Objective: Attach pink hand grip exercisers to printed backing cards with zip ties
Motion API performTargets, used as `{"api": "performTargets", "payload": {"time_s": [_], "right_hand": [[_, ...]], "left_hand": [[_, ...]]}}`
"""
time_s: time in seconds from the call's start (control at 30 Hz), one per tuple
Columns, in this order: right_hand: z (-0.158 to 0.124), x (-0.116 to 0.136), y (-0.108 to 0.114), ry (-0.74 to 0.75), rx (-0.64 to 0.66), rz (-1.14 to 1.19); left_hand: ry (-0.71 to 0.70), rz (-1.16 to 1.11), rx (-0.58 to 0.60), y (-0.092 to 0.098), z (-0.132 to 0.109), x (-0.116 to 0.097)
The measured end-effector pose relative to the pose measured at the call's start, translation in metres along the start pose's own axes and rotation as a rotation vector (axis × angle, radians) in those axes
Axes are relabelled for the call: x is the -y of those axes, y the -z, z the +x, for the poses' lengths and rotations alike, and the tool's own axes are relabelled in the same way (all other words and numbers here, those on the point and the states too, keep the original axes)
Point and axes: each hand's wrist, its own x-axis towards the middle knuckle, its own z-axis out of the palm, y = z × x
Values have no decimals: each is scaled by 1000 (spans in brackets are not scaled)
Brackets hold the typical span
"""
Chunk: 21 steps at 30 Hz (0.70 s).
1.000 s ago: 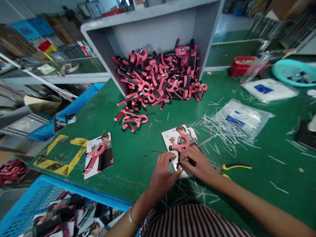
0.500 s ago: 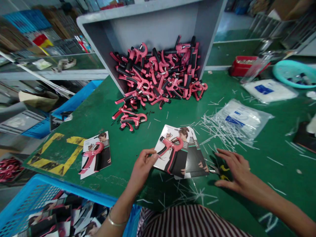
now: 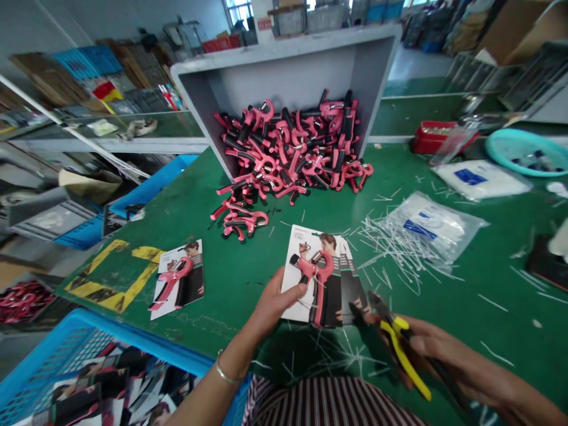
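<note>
- Green workbench (image 3: pixel 248 260): runs from near to far, with yellow tape marking (image 3: pixel 118 278) at left.
- Grey shelf unit (image 3: pixel 284 71): far centre, open front facing the bench.
- Blue plastic crate (image 3: pixel 106 322): near left, just past the bench edge, filled with printed cards.
- Heap of pink-and-black hand grip trainers (image 3: pixel 288 148): far centre, against the shelf unit.
- Clear plastic bag (image 3: pixel 430 231): right, beside loose white plastic strands (image 3: pixel 390 242).
- Backing card (image 3: pixel 306 266): mid-bench, near the person, bearing a pink hand grip trainer (image 3: pixel 322 275).
- Second carded trainer (image 3: pixel 177 281): left, well apart.
- Left hand (image 3: pixel 277 302): spread, fingertips touching the card's left edge — metal bangle (image 3: pixel 224 370) on the wrist.
- Right hand (image 3: pixel 421 349): curled shut around yellow-handled pliers (image 3: pixel 402 355), just right of the card.
</note>
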Motion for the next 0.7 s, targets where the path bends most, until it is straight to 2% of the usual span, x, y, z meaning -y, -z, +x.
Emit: {"api": "performTargets", "payload": {"time_s": [0.1, 0.17, 0.33, 0.53, 0.7], "right_hand": [[20, 11, -34, 3, 156, 156], [34, 20, -42, -43, 224, 166], [50, 41, -35, -155, 368, 72], [56, 51, -34, -200, 431, -62], [64, 53, -30, -218, 461, -107]], "left_hand": [[-55, 137, 22, -4, -4, -7], [-92, 228, 40, -5, -7, -12], [-85, 330, 82, 2, -12, -17], [-70, 286, 191, 5, -12, -18], [-30, 299, 230, 8, -10, -17]]}}
